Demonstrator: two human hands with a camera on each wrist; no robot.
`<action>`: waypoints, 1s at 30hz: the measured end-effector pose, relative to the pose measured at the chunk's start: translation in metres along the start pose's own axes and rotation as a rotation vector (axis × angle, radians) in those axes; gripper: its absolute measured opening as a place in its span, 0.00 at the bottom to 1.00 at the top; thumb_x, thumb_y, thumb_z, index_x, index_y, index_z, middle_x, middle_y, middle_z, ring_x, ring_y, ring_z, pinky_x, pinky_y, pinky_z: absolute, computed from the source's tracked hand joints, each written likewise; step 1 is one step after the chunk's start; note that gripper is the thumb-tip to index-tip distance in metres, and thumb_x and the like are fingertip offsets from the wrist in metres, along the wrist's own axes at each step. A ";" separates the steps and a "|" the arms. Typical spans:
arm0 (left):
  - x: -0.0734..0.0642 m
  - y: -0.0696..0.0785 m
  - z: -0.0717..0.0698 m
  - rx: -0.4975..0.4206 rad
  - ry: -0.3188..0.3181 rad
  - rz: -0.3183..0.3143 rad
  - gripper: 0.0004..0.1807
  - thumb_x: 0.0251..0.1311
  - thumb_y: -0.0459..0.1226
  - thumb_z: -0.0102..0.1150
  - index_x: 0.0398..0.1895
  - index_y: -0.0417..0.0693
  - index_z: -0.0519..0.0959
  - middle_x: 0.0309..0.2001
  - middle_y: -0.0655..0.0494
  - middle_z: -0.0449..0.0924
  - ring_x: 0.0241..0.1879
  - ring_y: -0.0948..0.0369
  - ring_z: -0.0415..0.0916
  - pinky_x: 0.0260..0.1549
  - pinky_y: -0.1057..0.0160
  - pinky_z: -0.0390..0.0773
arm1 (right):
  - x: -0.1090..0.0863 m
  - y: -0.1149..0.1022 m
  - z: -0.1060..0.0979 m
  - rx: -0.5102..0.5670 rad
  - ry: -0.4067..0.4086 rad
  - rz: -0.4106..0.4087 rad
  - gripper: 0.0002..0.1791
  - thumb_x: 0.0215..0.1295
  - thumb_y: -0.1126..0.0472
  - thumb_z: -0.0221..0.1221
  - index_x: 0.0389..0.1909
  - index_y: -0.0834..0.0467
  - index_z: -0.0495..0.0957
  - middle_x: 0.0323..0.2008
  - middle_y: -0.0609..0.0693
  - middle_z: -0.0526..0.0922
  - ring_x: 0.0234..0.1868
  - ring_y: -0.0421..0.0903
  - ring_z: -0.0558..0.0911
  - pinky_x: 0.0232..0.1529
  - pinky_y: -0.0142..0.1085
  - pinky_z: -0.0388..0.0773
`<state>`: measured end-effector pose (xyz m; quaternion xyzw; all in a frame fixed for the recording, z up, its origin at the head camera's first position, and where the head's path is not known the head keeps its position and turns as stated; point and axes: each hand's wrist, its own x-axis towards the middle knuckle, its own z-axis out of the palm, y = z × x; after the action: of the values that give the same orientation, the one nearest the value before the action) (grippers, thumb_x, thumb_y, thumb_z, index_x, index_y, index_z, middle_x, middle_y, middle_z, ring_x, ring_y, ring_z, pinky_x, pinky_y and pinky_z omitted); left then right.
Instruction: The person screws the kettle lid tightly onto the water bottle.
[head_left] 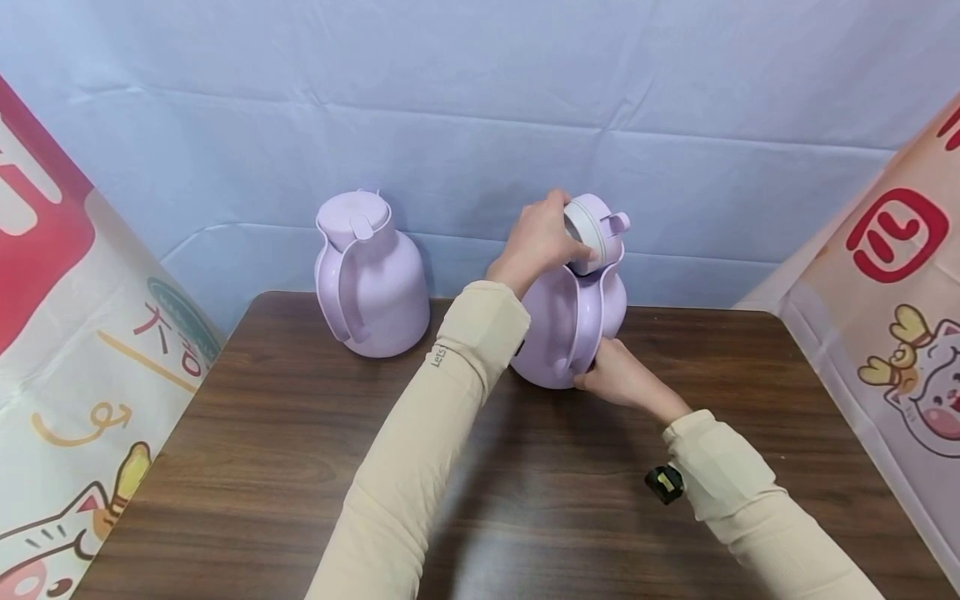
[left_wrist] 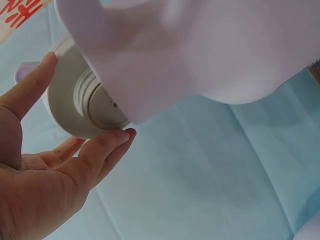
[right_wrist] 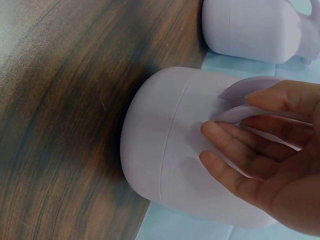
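My left hand (head_left: 542, 235) pinches the round stopper lid (head_left: 604, 223) of a lilac thermos jug (head_left: 546, 321) between thumb and fingers. The lid is tilted on its side at the jug's mouth, its whitish underside facing left. In the left wrist view the stopper's ringed plug (left_wrist: 102, 107) shows, partly hidden behind the jug's spout. Low on the jug's handle (head_left: 589, 321), my right hand (head_left: 618, 375) holds on, thumb on one side and fingers on the other, as the right wrist view shows. The jug stands on the table.
A second lilac thermos jug (head_left: 390, 292), with its lid on, stands to the left near the table's back edge. The brown wooden table (head_left: 300, 500) meets a pale blue cloth backdrop (head_left: 465, 75). Printed banners (head_left: 900, 333) hang at both sides.
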<state>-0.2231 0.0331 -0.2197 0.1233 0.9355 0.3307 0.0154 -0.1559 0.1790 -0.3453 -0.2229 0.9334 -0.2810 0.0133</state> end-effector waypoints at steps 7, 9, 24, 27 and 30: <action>0.002 0.007 -0.007 0.067 -0.011 0.030 0.37 0.46 0.44 0.68 0.60 0.48 0.64 0.50 0.57 0.73 0.46 0.61 0.69 0.44 0.68 0.67 | 0.001 0.001 -0.003 0.008 -0.025 -0.001 0.17 0.37 0.72 0.60 0.34 0.68 0.72 0.25 0.53 0.75 0.27 0.50 0.73 0.30 0.41 0.70; 0.002 0.008 -0.008 0.072 -0.019 0.044 0.39 0.45 0.42 0.69 0.63 0.50 0.62 0.53 0.57 0.71 0.49 0.61 0.67 0.46 0.68 0.66 | 0.002 0.000 -0.004 0.012 -0.037 -0.001 0.16 0.37 0.73 0.60 0.33 0.68 0.72 0.24 0.52 0.75 0.28 0.50 0.73 0.30 0.41 0.69; 0.006 0.013 -0.014 0.151 -0.043 0.118 0.35 0.44 0.37 0.68 0.60 0.56 0.69 0.55 0.61 0.71 0.50 0.61 0.66 0.45 0.68 0.65 | 0.007 0.002 -0.009 0.018 -0.098 -0.039 0.14 0.34 0.73 0.60 0.29 0.65 0.72 0.24 0.50 0.74 0.28 0.48 0.71 0.31 0.40 0.69; 0.006 0.012 -0.015 0.142 -0.033 0.119 0.34 0.43 0.37 0.69 0.58 0.55 0.70 0.52 0.59 0.73 0.47 0.61 0.68 0.43 0.67 0.66 | 0.008 0.001 -0.010 0.023 -0.104 -0.037 0.16 0.33 0.74 0.60 0.30 0.66 0.72 0.25 0.51 0.75 0.28 0.49 0.71 0.31 0.41 0.69; 0.006 0.010 -0.015 0.129 -0.025 0.117 0.32 0.42 0.37 0.70 0.55 0.53 0.70 0.49 0.58 0.74 0.45 0.60 0.68 0.41 0.67 0.66 | 0.008 0.001 -0.010 0.025 -0.104 -0.040 0.17 0.33 0.74 0.60 0.31 0.67 0.72 0.26 0.52 0.75 0.29 0.49 0.71 0.32 0.41 0.69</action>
<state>-0.2285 0.0330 -0.2011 0.1827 0.9458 0.2684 -0.0005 -0.1651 0.1814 -0.3364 -0.2558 0.9232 -0.2807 0.0590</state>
